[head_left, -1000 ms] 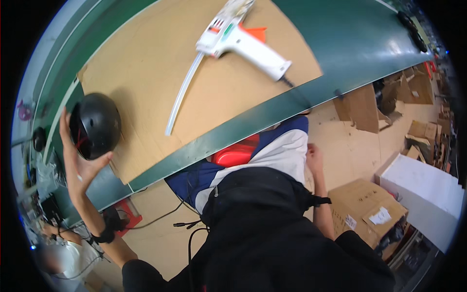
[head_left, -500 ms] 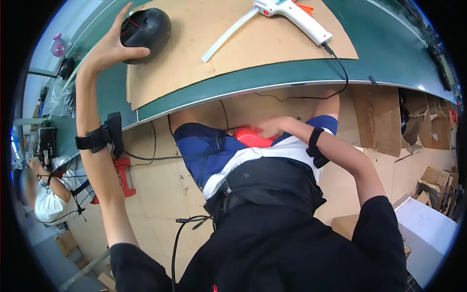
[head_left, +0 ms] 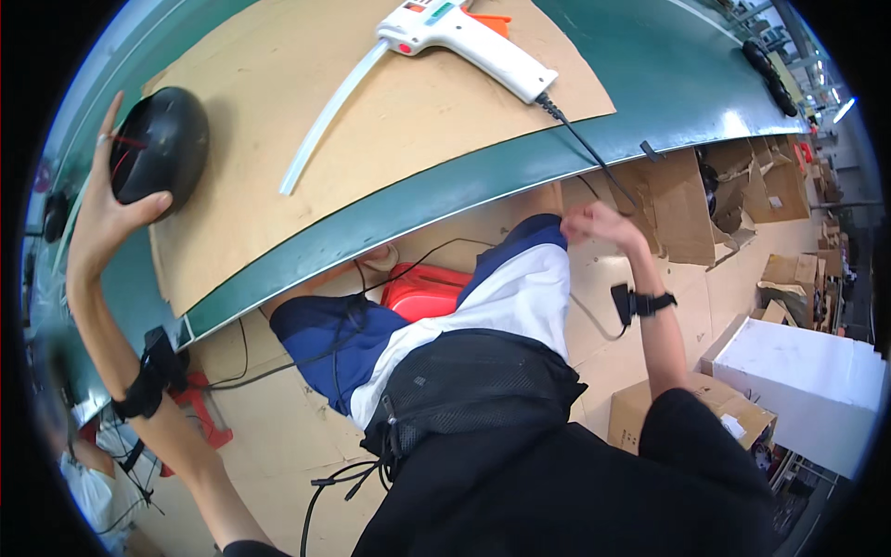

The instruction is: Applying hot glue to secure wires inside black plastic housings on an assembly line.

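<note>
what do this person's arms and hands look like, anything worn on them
The left hand and right hand have no gloves. The visible sleeves are short and black. Each forearm wears a black strap with a dark, boxy device on it. A thin cable shows near each device.

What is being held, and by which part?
Left hand: black rounded shell, thumb at its near edge, fingers along its open left side. Right hand: nothing visible in it.
</note>
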